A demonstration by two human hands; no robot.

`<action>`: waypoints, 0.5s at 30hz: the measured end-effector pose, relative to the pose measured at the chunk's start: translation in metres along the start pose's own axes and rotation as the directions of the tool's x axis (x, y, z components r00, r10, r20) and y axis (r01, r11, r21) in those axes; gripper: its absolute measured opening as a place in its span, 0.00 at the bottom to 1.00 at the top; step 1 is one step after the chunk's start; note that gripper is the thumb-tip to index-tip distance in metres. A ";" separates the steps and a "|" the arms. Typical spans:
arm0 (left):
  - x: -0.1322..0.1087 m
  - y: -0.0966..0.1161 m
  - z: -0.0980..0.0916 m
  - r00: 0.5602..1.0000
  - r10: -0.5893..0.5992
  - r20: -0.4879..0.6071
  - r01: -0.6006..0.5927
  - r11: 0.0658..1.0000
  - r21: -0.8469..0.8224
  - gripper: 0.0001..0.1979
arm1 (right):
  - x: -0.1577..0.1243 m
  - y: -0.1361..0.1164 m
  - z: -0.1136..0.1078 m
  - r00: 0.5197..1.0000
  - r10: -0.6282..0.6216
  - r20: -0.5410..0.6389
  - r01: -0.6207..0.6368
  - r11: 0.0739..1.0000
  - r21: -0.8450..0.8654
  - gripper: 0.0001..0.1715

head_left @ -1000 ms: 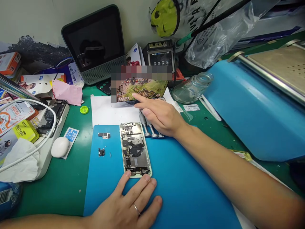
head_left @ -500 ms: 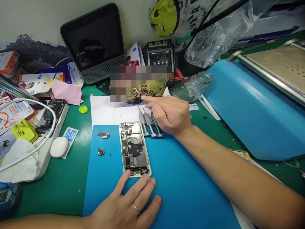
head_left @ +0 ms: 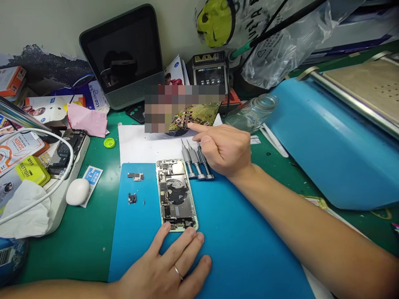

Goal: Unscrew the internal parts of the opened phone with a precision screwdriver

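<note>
An opened phone with bare inner parts [head_left: 177, 195] lies on the blue mat [head_left: 243, 245]. My left hand [head_left: 174, 265], with a ring on one finger, rests with spread fingers at the phone's lower edge. My right hand [head_left: 222, 145] has its index finger stretched out at the lit screen [head_left: 199, 114], the other fingers curled in with nothing seen in them. Part of that screen is pixelated. Three grey screwdrivers [head_left: 196, 162] lie beside the phone, under the right hand's left side. Small phone parts [head_left: 135, 177] sit on the mat left of the phone.
A dark tablet on a speaker base [head_left: 124, 54] stands at the back. The glass jar [head_left: 254, 112] lies behind the right hand, near white tweezers [head_left: 274, 140]. A large blue machine [head_left: 327, 145] fills the right. Boxes, a white earphone case [head_left: 77, 192] and a cable [head_left: 70, 145] are left.
My right hand has shifted very slightly to the right, its index fingertip still at the screen. My left hand and the phone have stayed where they were.
</note>
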State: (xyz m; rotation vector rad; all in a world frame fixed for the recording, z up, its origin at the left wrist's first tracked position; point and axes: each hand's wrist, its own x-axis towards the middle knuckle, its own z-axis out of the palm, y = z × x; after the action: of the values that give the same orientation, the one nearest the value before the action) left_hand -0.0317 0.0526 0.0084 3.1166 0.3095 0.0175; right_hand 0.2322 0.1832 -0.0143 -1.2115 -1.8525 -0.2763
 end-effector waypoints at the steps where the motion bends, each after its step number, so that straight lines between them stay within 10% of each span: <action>1: 0.000 0.000 0.000 1.000 -0.001 0.004 0.001 1.000 -0.001 0.29 | 0.000 0.000 0.000 1.000 -0.003 0.000 0.003 1.000 0.003 0.20; 15: 0.002 -0.002 0.000 1.000 0.003 0.009 -0.003 1.000 -0.022 0.29 | 0.001 -0.001 0.000 1.000 0.007 0.014 -0.007 1.000 0.029 0.19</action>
State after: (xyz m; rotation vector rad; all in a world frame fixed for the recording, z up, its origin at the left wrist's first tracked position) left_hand -0.0306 0.0553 0.0089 3.0947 0.3020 0.0075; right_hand 0.2309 0.1829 -0.0133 -1.2030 -1.8578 -0.2366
